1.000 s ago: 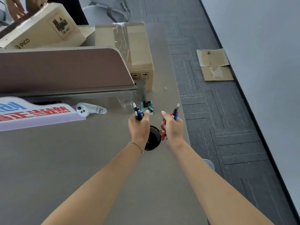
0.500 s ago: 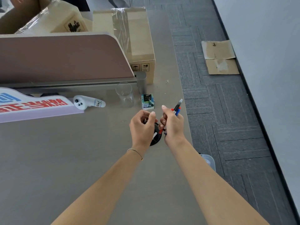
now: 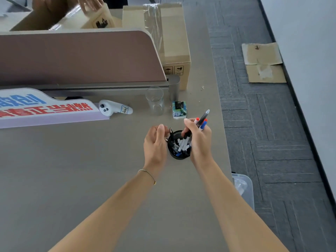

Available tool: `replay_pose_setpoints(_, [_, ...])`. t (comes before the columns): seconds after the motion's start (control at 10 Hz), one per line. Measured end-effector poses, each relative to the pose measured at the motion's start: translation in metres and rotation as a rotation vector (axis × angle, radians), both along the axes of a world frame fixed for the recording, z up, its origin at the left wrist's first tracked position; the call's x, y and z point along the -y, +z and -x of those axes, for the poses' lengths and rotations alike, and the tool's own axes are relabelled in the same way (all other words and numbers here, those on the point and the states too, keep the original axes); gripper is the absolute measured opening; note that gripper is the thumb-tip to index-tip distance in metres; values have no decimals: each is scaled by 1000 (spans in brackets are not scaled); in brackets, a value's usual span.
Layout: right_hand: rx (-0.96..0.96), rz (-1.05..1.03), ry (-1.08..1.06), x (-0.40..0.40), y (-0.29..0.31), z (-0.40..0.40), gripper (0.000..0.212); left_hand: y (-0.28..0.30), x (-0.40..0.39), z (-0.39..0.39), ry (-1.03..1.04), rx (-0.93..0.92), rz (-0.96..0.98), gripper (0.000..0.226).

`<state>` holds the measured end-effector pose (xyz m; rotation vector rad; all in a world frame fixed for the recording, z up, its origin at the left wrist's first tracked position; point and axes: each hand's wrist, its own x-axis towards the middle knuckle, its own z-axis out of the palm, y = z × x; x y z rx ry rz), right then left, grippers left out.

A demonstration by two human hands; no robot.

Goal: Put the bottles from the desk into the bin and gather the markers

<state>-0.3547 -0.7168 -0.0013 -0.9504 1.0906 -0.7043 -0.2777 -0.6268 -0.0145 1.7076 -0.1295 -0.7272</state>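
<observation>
A black round pen holder (image 3: pixel 179 155) stands on the grey desk (image 3: pixel 72 179) between my hands, with several markers (image 3: pixel 181 145) leaning inside it. My right hand (image 3: pixel 200 140) is over the holder's right side, closed on a bundle of markers (image 3: pixel 201 120) with black, red and blue caps that tilt up to the right. My left hand (image 3: pixel 155 142) is beside the holder's left rim, fingers curled and apart, holding nothing. A clear plastic bin (image 3: pixel 244 190) sits on the floor by the desk's right edge.
A drinking glass (image 3: pixel 155 100), a small tissue pack (image 3: pixel 179 109) and a white controller (image 3: pixel 114 110) lie beyond the holder. A printed sign (image 3: pixel 45 108), a brown divider (image 3: pixel 78 55) and cardboard boxes (image 3: pixel 174 42) fill the back. Another person's hands (image 3: pixel 89 3) handle a box behind the divider.
My left hand has dropped its markers into the holder and opened. My right hand has moved over the holder with its bundle.
</observation>
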Motion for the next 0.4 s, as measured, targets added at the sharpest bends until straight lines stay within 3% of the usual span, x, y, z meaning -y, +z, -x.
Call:
replay_pose_setpoints(0.2, [-5,106,64,-8,0,-1,23,4,-11,-2,-41,-5,-42,45])
replay_pose_setpoints(0.4, [27,162,57,-7,0,2,47,9,-8,0,-33,10,-46,45])
